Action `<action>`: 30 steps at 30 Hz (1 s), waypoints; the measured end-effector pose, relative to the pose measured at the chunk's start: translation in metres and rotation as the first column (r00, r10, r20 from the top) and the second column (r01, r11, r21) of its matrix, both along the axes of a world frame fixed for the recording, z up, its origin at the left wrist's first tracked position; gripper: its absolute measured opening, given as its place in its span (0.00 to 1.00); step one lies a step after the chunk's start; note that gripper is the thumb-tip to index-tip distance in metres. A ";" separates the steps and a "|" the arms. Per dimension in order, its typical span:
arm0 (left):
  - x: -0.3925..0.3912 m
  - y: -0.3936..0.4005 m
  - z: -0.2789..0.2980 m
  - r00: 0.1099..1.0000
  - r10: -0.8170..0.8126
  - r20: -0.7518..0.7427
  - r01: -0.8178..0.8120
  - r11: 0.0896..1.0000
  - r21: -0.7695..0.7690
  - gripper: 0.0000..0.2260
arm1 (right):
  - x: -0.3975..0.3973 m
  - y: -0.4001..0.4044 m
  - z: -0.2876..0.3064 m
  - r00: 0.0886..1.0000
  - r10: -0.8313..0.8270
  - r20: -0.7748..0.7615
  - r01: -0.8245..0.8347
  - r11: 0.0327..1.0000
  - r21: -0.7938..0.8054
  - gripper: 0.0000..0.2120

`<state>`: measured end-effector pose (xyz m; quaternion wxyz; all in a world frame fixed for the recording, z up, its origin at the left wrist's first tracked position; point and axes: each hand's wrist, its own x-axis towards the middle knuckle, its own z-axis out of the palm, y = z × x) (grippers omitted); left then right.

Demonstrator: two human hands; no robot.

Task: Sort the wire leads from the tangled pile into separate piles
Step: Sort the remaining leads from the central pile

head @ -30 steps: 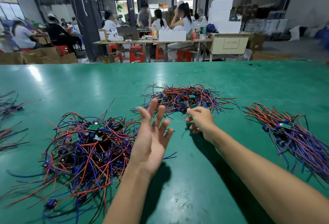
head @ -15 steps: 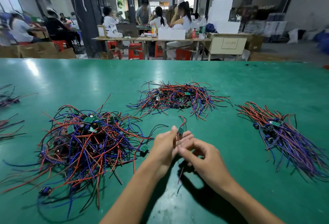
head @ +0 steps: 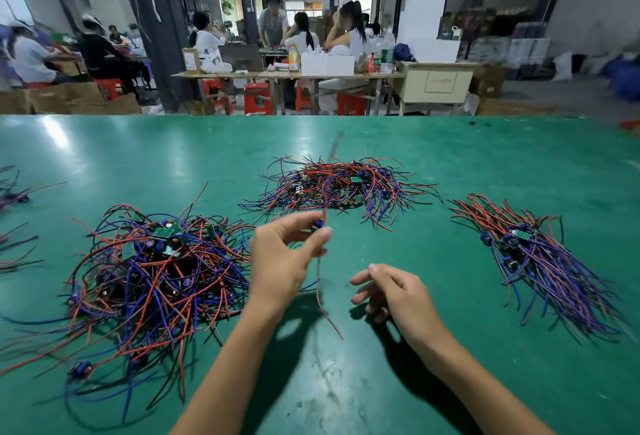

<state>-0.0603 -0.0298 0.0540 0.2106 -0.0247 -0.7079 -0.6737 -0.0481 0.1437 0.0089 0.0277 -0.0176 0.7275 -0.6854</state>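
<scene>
1. Green-topped work bench (head: 450, 157): carries all the wire piles; its far edge borders a workshop floor with seated people, red plastic stools (head: 257, 98) and a long wooden table (head: 287, 75).
2. Large tangled pile of red, blue and black wire leads with small green circuit boards (head: 152, 275): toward the bench's left side, just beside the left forearm, loose ends trailing toward the near edge.
3. Flatter pile of red, blue and black leads (head: 343, 189): mid-bench, toward the far edge, directly beyond the raised hand.
4. Combed pile of purple, blue and red leads (head: 540, 254): right side of the bench, strands fanning toward the near right corner, well apart from both hands.
5. Stray dark and red wire ends (head: 14, 192): at the left edge, mostly cut off by the frame.
6. Single red wire lead with a small blue component (head: 320, 282): held above mid-bench between the two nearer piles. It runs upward past the fingers (upper part blurred) and hangs down, its lower end near the bench top.
7. Left hand (head: 284, 258): thumb and fingers pinching the lead at its blue component.
8. Right hand (head: 391, 289): just right of the hanging lead, not touching it, fingers loosely curled and grasping nothing.
</scene>
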 end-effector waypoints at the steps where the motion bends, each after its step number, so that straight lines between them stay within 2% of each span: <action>1: -0.002 -0.009 0.003 0.997 0.080 -0.026 -0.080 0.996 -0.026 0.09 | 0.000 -0.001 -0.001 1.000 0.004 -0.002 -0.004 1.000 0.015 0.18; 3: -0.005 -0.032 0.009 0.962 0.263 -0.066 -0.269 0.959 -0.094 0.09 | 0.002 -0.002 -0.004 1.000 0.015 -0.021 -0.014 0.998 0.069 0.17; 5: -0.003 -0.053 0.010 0.879 0.460 -0.127 -0.477 0.854 -0.208 0.09 | 0.004 -0.003 -0.007 0.998 0.038 -0.059 -0.030 0.990 0.136 0.16; 7: 0.001 -0.068 0.007 0.744 0.642 -0.186 -0.655 0.646 -0.391 0.09 | 0.006 -0.005 -0.007 0.993 0.065 -0.097 -0.042 0.974 0.225 0.16; 9: 0.003 -0.074 0.002 0.605 0.767 -0.213 -0.706 0.394 -0.588 0.09 | 0.006 -0.005 -0.008 0.989 0.086 -0.123 -0.045 0.952 0.302 0.16; 10: 0.004 -0.076 0.000 0.569 0.799 -0.195 -0.676 0.320 -0.664 0.08 | 0.006 -0.004 -0.008 0.988 0.091 -0.128 -0.045 0.945 0.325 0.16; 11: 0.004 -0.077 -0.002 0.559 0.814 -0.161 -0.633 0.293 -0.717 0.08 | 0.005 -0.004 -0.008 0.988 0.093 -0.126 -0.045 0.939 0.342 0.16; 14: 0.004 -0.076 -0.001 0.577 0.811 -0.095 -0.556 0.305 -0.773 0.09 | -0.006 -0.007 -0.005 0.990 0.057 -0.130 0.002 0.912 0.411 0.14; 16: 0.002 -0.071 0.001 0.591 0.800 -0.103 -0.549 0.306 -0.778 0.11 | -0.023 -0.014 0.000 0.989 0.036 -0.142 0.038 0.873 0.486 0.08; 18: 0.003 -0.062 0.004 0.639 0.756 -0.143 -0.559 0.329 -0.761 0.12 | -0.044 -0.027 0.008 0.982 0.059 -0.180 0.054 0.824 0.564 0.05; 20: 0.002 -0.052 0.007 0.721 0.666 -0.193 -0.550 0.379 -0.744 0.10 | -0.068 -0.047 0.017 0.959 0.132 -0.252 0.069 0.751 0.656 0.09; 23: -0.001 -0.042 0.006 0.867 0.466 -0.179 -0.397 0.427 -0.812 0.08 | -0.110 -0.084 0.029 0.908 0.298 -0.296 0.066 0.596 0.800 0.19; 25: -0.004 -0.038 0.001 0.946 0.303 -0.117 -0.249 0.446 -0.860 0.09 | -0.135 -0.109 0.031 0.892 0.391 -0.227 0.043 0.426 0.904 0.25; 27: -0.004 -0.035 -0.002 0.966 0.251 -0.055 -0.166 0.446 -0.880 0.10 | -0.154 -0.125 0.027 0.891 0.424 -0.165 0.076 0.218 0.973 0.23; 28: -0.004 -0.034 -0.004 0.963 0.267 -0.032 -0.153 0.446 -0.882 0.11 | -0.159 -0.129 0.024 0.893 0.415 -0.174 0.116 0.160 0.980 0.20; 30: -0.004 -0.033 -0.008 0.953 0.302 0.006 -0.129 0.424 -0.897 0.12 | -0.164 -0.130 0.016 0.887 0.383 -0.256 0.213 0.153 0.965 0.14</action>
